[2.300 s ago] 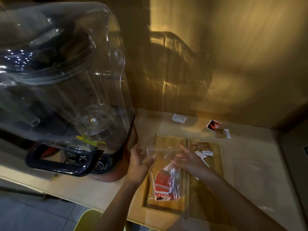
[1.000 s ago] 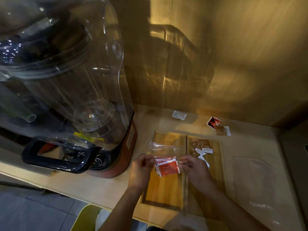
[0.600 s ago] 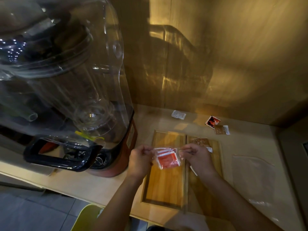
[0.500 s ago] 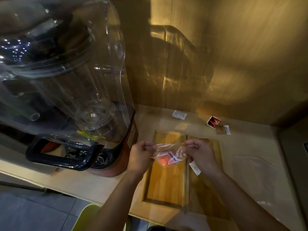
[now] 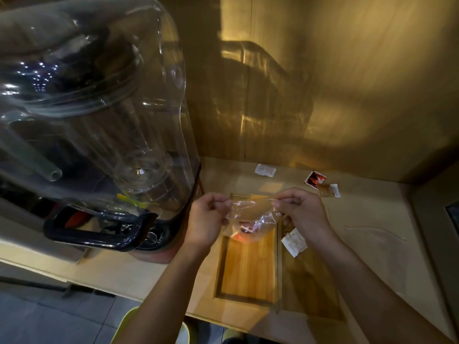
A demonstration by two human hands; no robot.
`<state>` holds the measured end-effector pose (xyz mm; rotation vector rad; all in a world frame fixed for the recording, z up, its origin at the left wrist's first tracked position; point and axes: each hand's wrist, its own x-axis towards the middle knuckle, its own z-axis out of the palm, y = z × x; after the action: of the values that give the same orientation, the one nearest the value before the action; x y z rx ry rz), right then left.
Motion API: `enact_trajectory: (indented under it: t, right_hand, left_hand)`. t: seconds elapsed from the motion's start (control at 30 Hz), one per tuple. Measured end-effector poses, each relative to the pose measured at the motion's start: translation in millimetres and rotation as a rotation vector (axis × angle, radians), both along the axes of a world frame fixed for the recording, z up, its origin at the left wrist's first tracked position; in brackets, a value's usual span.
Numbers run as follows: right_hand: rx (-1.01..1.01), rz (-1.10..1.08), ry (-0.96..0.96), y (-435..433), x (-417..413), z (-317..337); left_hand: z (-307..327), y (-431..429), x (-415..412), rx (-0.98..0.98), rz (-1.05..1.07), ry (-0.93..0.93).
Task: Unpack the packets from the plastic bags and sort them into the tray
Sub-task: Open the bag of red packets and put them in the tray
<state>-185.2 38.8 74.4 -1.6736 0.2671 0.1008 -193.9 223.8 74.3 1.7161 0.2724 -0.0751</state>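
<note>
1. A large blender [image 5: 94,125] with a clear cover filled the left side, its dark handle [image 5: 92,229] at the near end, standing on the pale worktop [image 5: 367,244].
2. The left hand [image 5: 207,219] was closed in a pinch on the left end of a clear plastic bag [image 5: 250,217], thumb and fingertips pressed together at the bag's top edge.
3. The bag hung stretched between the two hands, at 3 o'clock from the left hand and 9 o'clock from the right. Red packets [image 5: 244,230] sagged in its bottom, lower than both hands and just above the far end of the tray's left compartment.
4. The wooden tray [image 5: 248,266] lay on the worktop under the hands, with two long compartments side by side. The visible floor of the left one was bare wood.
5. The right hand [image 5: 303,212] was closed on the right end of the bag's top edge, again a pinch.
6. A white-ended packet [image 5: 294,242] lay at 6 o'clock from the right hand, in the right compartment, partly hidden by the wrist.
7. Beyond the tray, a white packet [image 5: 265,169] lay near the wall. At 1 o'clock from the right hand were a red packet [image 5: 315,179] and a brown packet [image 5: 327,190], touching each other.
8. An empty clear bag [image 5: 377,242] lay flat on the worktop, at 3 o'clock from the tray.
</note>
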Motion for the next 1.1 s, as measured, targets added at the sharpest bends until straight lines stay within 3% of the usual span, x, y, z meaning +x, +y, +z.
enact_trajectory:
  t: [0.67,0.9,1.1]
  right_hand:
    - [0.032,-0.070,-0.111,-9,-6,46]
    - [0.002,-0.081,-0.091,-22,-13,46]
    - [-0.059,-0.158,-0.121,-61,-27,56]
  left_hand:
    - [46,-4,4,-0.187,-0.097,-0.079]
    - [47,-18,5,-0.173,-0.169,-0.048]
    - [45,-58,4,-0.074,-0.236,-0.201]
